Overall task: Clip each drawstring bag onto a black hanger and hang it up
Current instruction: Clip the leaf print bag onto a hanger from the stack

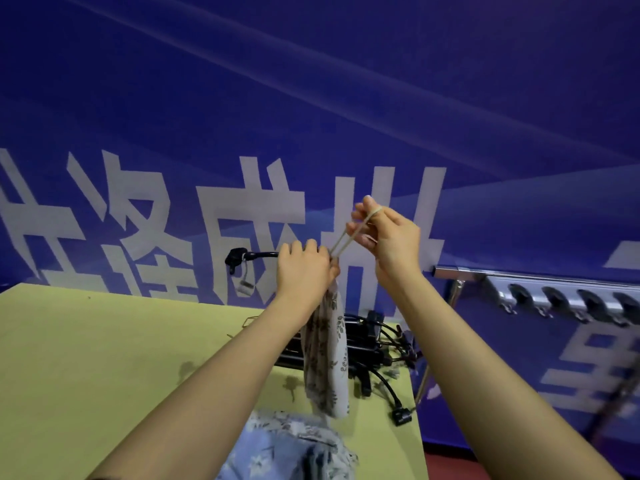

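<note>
My left hand (304, 268) grips the gathered top of a white drawstring bag (327, 355) with a dark leaf print, which hangs down over the table. A black hanger (249, 256) sticks out to the left of that hand, a clip with a small tag at its end; its right part is hidden behind the hand. My right hand (388, 233) pinches the bag's beige drawstring (349, 237) and holds it taut, up and to the right of the bag's mouth.
A pile of black hangers (370, 344) lies at the far right of the yellow-green table (104, 358). More floral bags (287, 445) lie at the near edge. A metal rail with hooks (554, 296) runs along the blue banner wall at right.
</note>
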Motion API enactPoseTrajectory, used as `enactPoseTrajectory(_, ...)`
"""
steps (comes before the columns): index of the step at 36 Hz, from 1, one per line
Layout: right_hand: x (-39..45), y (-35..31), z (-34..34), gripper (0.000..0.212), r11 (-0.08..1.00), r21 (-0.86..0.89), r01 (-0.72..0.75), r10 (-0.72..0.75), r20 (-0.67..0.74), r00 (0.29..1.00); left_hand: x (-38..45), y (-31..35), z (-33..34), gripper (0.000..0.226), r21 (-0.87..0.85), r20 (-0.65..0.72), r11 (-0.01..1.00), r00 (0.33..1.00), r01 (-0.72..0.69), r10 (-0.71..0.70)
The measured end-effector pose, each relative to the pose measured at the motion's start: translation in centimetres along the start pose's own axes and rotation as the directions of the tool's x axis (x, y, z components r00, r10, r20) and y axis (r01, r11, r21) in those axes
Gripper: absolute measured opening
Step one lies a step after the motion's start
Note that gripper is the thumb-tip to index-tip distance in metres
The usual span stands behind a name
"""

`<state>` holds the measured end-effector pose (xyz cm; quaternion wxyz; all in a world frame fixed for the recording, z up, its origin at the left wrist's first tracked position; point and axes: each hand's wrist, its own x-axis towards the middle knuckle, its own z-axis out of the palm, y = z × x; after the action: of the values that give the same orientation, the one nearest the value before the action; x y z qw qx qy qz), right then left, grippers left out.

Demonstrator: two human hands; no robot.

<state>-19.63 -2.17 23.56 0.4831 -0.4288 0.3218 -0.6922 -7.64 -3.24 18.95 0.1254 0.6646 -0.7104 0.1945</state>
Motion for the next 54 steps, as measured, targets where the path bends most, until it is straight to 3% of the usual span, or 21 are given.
enactPoseTrajectory(4, -0.6, -2.4, -2.8, 0.014, 0.999, -0.017, 0.04, -0.039, 0.064, 0.997, -0.5, 3.4, -1.3, 0.042, 0.033, 0.015, 0.999, 1.0, 0.009, -0.009)
enactPoseTrajectory(8, -1.1, -5.6, -7.3, 0.03, 0.996, -0.038, 0.078, -0.073, 0.1, 0.992, -1.4, 8.1, -2.5, 0.041, 0.029, 0.029, 0.999, 0.999, 0.034, -0.035)
enactPoseTrajectory(16, -1.9, -10.2, -16.9, 0.02, 0.971, -0.195, 0.136, -0.115, 0.111, 0.987, -3.9, 19.2, -3.8, 0.069, 0.024, 0.065, 0.999, 0.997, 0.032, -0.034)
enactPoseTrajectory(24, -1.7, -9.4, -25.3, 0.016, 0.894, -0.443, 0.06, 0.046, 0.225, 0.973, -6.1, 27.6, -1.4, 0.078, -0.15, 0.269, 0.989, 0.963, 0.019, 0.022)
enactPoseTrajectory(27, -1.9, -7.6, -27.9, 0.017, 0.834, -0.549, 0.048, 0.086, 0.216, 0.973, -6.1, 29.4, -0.6, 0.061, -0.271, 0.29, 0.962, 0.949, -0.039, 0.121)
enactPoseTrajectory(30, -1.8, -5.8, -30.9, 0.018, 0.813, -0.582, -0.027, 0.146, 0.159, 0.976, -5.6, 30.8, 1.0, 0.035, -0.476, 0.318, 0.879, 0.936, 0.019, 0.152)
enactPoseTrajectory(35, -0.4, -3.1, -35.7, 0.026, 0.709, -0.7, -0.089, 0.198, 0.076, 0.977, -3.7, 33.1, 4.7, 0.022, -0.753, 0.392, 0.638, 0.889, 0.162, 0.237)
enactPoseTrajectory(38, 0.7, -2.2, -37.9, 0.022, 0.64, -0.759, -0.12, 0.197, 0.011, 0.98, -2.3, 34.7, 6.9, 0.017, -0.797, 0.463, 0.537, 0.851, 0.277, 0.248)
enactPoseTrajectory(42, 2.9, -0.8, -40.1, 0.017, 0.493, -0.862, -0.12, 0.134, -0.06, 0.989, -0.1, 36.2, 9.7, 0.016, -0.819, 0.476, 0.477, 0.842, 0.319, 0.253)
enactPoseTrajectory(48, 6.9, 1.6, -41.9, 0.018, 0.443, -0.88, -0.173, 0.051, -0.168, 0.984, 3.2, 38.3, 12.7, 0.015, -0.858, 0.461, 0.34, 0.869, 0.385, 0.18)
enactPoseTrajectory(54, 10.3, 4.8, -42.8, 0.017, 0.387, -0.895, -0.221, 0.077, -0.207, 0.975, 6.2, 39.5, 15.8, 0.027, -0.818, 0.51, 0.358, 0.856, 0.45, 0.09)
